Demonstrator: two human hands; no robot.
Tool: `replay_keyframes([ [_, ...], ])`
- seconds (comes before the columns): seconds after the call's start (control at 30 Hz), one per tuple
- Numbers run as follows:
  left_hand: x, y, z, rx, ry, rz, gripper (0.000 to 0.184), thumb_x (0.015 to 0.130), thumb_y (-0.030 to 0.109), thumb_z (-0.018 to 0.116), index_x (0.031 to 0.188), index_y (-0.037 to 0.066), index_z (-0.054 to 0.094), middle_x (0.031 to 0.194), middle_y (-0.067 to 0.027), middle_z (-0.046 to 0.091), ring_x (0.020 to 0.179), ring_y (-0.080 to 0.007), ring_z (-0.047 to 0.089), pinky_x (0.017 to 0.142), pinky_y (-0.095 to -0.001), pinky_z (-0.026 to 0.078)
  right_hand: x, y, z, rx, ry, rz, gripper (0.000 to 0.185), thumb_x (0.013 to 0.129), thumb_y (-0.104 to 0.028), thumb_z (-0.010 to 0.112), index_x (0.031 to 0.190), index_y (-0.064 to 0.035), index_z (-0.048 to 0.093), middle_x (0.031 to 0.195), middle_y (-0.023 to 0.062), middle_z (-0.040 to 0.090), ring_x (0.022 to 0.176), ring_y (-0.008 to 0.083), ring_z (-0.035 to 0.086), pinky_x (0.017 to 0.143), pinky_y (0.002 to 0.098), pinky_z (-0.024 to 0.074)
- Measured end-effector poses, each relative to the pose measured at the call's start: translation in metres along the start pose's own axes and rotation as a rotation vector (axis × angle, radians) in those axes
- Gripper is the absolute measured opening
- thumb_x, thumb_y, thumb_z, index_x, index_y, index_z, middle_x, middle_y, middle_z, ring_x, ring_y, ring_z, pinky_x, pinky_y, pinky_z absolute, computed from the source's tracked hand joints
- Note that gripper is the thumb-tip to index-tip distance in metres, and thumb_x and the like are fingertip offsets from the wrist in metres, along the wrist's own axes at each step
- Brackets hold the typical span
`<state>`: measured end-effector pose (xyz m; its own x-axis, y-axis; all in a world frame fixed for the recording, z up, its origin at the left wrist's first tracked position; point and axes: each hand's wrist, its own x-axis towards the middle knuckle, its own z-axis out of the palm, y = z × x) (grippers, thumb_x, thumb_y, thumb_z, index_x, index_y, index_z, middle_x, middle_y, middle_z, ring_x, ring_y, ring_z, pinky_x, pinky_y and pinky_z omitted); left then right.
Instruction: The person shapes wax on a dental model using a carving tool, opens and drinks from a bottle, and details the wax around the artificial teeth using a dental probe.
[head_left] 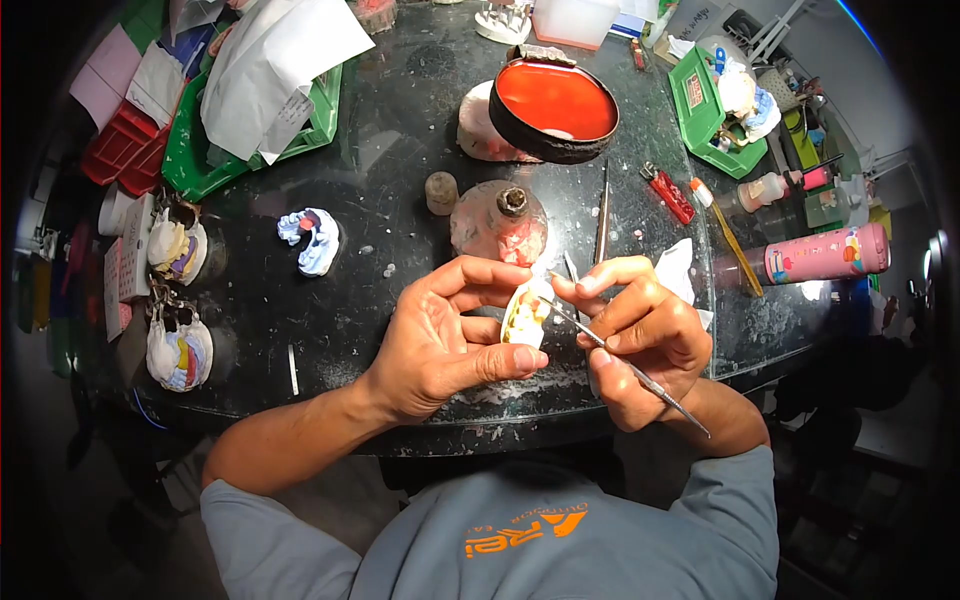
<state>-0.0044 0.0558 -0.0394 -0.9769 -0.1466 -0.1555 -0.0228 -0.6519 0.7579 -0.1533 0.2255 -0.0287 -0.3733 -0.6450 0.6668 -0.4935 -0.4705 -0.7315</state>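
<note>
Close to the table's front edge, my left hand (440,340) is closed around a small white dental cast (522,325) with yellowish teeth, held tilted between thumb and fingers. My right hand (650,330) grips a thin metal dental carver (650,382) like a pen. Its upper tip reaches the teeth of the cast; whether it touches them I cannot tell. The other end points down toward my right forearm. Just beyond the cast stands a glass spirit burner (490,225) with a metal neck; no flame can be made out.
Behind the burner is a round dark pan of red wax (556,100). To the left lie a blue-and-white cast (312,243) and two mounted casts (180,345). A knife (604,215), red lighter (668,195), pink bottle (828,254) and green bin (705,110) are at right.
</note>
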Motion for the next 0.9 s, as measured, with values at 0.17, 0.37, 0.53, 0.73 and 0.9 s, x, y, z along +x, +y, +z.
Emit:
replay_keyframes([
  [0.17, -0.0003, 0.0018, 0.0009, 0.014, 0.002, -0.011, 0.067, 0.082, 0.002, 0.085, 0.136, -0.004, 0.047, 0.128, -0.0199, 0.062, 0.1, -0.0267, 0.074, 0.087, -0.039, 0.067, 0.0009, -0.001, -0.0004, -0.041, -0.024, -0.017, 0.022, 0.063, 0.011, 0.063, 0.078, -0.0024, 0.055, 0.075, 0.0096, 0.063, 0.093, 0.0373, 0.07, 0.083, 0.0469, 0.0587],
  [0.37, -0.0004, 0.0017, 0.0, 0.026, -0.001, -0.008, 0.065, 0.082, 0.0, 0.084, 0.135, -0.004, 0.047, 0.128, -0.0199, 0.061, 0.101, -0.0265, 0.074, 0.087, -0.0391, 0.067, 0.0035, -0.0028, -0.002, -0.111, -0.068, -0.056, 0.025, 0.061, 0.012, 0.064, 0.078, -0.0035, 0.055, 0.074, 0.008, 0.063, 0.09, 0.0372, 0.071, 0.079, 0.044, 0.0581],
  [0.53, -0.0008, 0.0014, -0.0004, 0.025, -0.002, -0.013, 0.065, 0.081, -0.001, 0.084, 0.135, -0.004, 0.047, 0.127, -0.0198, 0.061, 0.099, -0.0272, 0.074, 0.086, -0.0383, 0.067, 0.0029, -0.0036, -0.0033, -0.138, -0.093, -0.084, 0.027, 0.061, 0.012, 0.065, 0.079, -0.004, 0.055, 0.075, 0.0081, 0.063, 0.089, 0.0365, 0.071, 0.078, 0.0426, 0.0578],
  [0.73, -0.0019, 0.0038, 0.0003, 0.002, -0.005, -0.042, 0.065, 0.082, 0.0, 0.084, 0.135, -0.003, 0.047, 0.127, -0.0203, 0.061, 0.099, -0.0274, 0.075, 0.085, -0.0376, 0.067, 0.0011, -0.004, -0.0027, -0.161, -0.088, -0.113, 0.028, 0.061, 0.012, 0.067, 0.08, -0.0041, 0.055, 0.077, 0.0086, 0.063, 0.089, 0.0363, 0.071, 0.077, 0.0421, 0.0589],
  [0.9, -0.0005, -0.0024, -0.0023, 0.029, -0.019, 0.003, 0.065, 0.082, 0.001, 0.084, 0.135, -0.003, 0.047, 0.131, -0.0228, 0.061, 0.101, -0.0266, 0.074, 0.086, -0.0376, 0.067, 0.0008, -0.0046, -0.0001, -0.183, -0.084, -0.145, 0.028, 0.063, 0.013, 0.067, 0.081, -0.0037, 0.055, 0.079, 0.0099, 0.063, 0.091, 0.0358, 0.071, 0.077, 0.0444, 0.0618],
])
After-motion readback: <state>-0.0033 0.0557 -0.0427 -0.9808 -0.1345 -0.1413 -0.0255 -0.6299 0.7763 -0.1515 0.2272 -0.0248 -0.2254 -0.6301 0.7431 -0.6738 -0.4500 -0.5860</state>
